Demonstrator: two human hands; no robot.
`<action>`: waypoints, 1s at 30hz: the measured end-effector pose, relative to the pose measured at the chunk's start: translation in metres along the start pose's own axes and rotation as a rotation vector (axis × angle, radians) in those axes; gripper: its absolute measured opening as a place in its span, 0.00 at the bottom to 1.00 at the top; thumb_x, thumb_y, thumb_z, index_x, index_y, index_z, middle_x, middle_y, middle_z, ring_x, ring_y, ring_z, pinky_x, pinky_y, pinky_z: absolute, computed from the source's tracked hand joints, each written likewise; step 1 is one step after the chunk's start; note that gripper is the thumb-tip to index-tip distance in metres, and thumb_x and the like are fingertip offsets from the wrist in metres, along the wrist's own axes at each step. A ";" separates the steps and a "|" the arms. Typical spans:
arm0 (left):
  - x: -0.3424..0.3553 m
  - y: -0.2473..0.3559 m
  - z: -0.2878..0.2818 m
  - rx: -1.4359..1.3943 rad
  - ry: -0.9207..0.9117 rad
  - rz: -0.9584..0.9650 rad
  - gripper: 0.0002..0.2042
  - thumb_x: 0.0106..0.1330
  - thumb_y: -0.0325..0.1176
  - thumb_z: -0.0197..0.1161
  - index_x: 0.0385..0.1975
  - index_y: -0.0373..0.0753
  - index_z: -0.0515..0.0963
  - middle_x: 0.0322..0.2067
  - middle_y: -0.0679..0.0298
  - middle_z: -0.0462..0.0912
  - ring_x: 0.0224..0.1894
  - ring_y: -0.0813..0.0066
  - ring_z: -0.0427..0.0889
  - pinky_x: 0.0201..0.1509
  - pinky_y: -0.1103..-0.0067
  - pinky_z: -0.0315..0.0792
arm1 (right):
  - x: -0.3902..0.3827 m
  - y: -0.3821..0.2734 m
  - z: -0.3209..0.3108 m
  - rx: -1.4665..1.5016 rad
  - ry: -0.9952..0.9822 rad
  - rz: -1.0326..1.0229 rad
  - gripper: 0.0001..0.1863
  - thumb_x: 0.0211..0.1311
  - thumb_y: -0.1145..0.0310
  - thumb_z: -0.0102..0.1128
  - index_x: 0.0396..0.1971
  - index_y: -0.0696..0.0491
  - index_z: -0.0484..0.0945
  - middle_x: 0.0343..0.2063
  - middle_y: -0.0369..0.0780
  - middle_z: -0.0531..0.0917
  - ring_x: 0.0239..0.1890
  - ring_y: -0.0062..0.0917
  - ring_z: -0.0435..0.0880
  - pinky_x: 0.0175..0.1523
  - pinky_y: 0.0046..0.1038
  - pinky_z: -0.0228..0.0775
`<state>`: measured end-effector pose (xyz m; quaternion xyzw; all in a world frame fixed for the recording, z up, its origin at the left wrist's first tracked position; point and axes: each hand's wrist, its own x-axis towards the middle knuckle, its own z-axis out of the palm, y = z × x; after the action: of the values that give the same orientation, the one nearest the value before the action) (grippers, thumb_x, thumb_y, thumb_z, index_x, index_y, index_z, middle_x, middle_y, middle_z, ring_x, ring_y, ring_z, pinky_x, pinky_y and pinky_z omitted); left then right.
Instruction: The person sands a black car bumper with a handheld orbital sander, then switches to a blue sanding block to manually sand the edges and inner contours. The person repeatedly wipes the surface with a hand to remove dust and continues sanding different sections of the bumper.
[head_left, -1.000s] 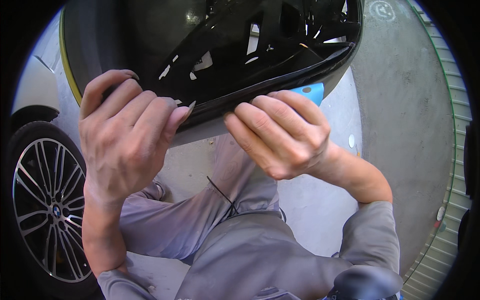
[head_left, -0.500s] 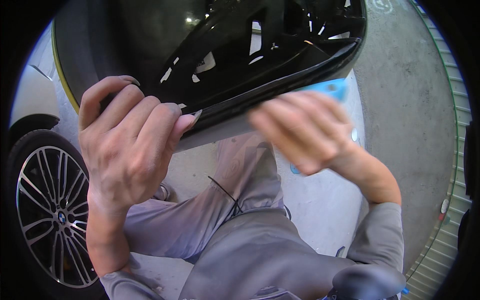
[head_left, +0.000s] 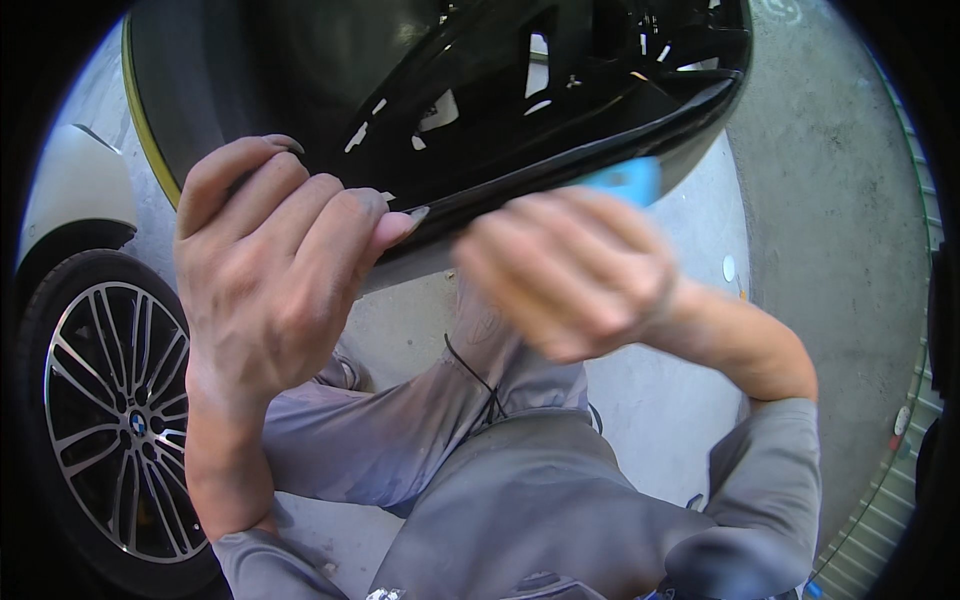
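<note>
A glossy black car bumper (head_left: 300, 90), with several cut-out openings, fills the upper middle of the head view. My left hand (head_left: 275, 270) is closed on its near edge, fingers curled over and thumb against the rim. Farther right along that same edge is my right hand (head_left: 570, 275), closed and smeared by motion. A light blue flat piece (head_left: 637, 180) sticks out beyond its knuckles. The rest of that piece is hidden in the hand, so its kind cannot be told. Whether it touches the bumper edge cannot be told either.
At the left stands a white car (head_left: 80, 185) with a multi-spoke alloy wheel (head_left: 125, 420). My legs in grey trousers (head_left: 370, 440) are below the bumper. Grey concrete floor (head_left: 820, 250) runs along the right, up to a ribbed green wall (head_left: 885, 530).
My right hand, with the blue piece, has moved left along the bumper edge toward my left hand. The left hand keeps its grip; the whole view has shifted slightly.
</note>
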<state>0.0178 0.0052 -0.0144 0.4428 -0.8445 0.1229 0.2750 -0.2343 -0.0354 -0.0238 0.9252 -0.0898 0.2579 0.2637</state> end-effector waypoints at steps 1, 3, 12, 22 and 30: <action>0.000 0.000 0.000 -0.016 0.023 0.000 0.10 0.67 0.37 0.70 0.27 0.39 0.82 0.23 0.63 0.83 0.29 0.67 0.82 0.58 0.69 0.72 | -0.005 0.005 -0.006 -0.005 0.009 0.023 0.13 0.42 0.67 0.66 0.31 0.51 0.89 0.31 0.35 0.85 0.33 0.25 0.86 0.40 0.24 0.78; -0.001 0.001 0.001 0.000 0.015 -0.003 0.10 0.67 0.37 0.70 0.27 0.39 0.82 0.22 0.64 0.82 0.29 0.68 0.82 0.58 0.69 0.72 | -0.008 0.001 -0.004 -0.013 0.050 0.065 0.12 0.42 0.68 0.66 0.31 0.51 0.89 0.31 0.36 0.85 0.33 0.25 0.86 0.40 0.24 0.78; 0.000 -0.001 0.005 -0.001 0.020 0.003 0.11 0.66 0.38 0.70 0.26 0.39 0.81 0.21 0.65 0.80 0.27 0.70 0.80 0.56 0.71 0.73 | -0.013 0.024 -0.016 -0.069 0.015 0.047 0.10 0.47 0.68 0.66 0.32 0.51 0.89 0.34 0.35 0.86 0.35 0.26 0.87 0.41 0.26 0.78; -0.004 0.002 0.003 0.040 -0.083 -0.052 0.22 0.56 0.55 0.73 0.31 0.39 0.82 0.25 0.65 0.80 0.33 0.66 0.82 0.63 0.66 0.68 | -0.014 0.029 -0.017 -0.103 -0.010 0.017 0.12 0.48 0.67 0.63 0.33 0.49 0.89 0.33 0.35 0.85 0.34 0.24 0.86 0.40 0.24 0.76; -0.007 0.008 0.003 0.035 -0.197 -0.081 0.31 0.32 0.51 0.81 0.36 0.40 0.81 0.31 0.65 0.82 0.43 0.63 0.83 0.67 0.64 0.64 | -0.021 0.031 -0.017 -0.035 -0.073 -0.008 0.12 0.46 0.66 0.69 0.33 0.51 0.89 0.32 0.35 0.86 0.33 0.25 0.86 0.39 0.24 0.77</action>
<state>0.0138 0.0133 -0.0206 0.4911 -0.8467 0.0822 0.1875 -0.2690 -0.0520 -0.0093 0.9295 -0.1002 0.2211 0.2776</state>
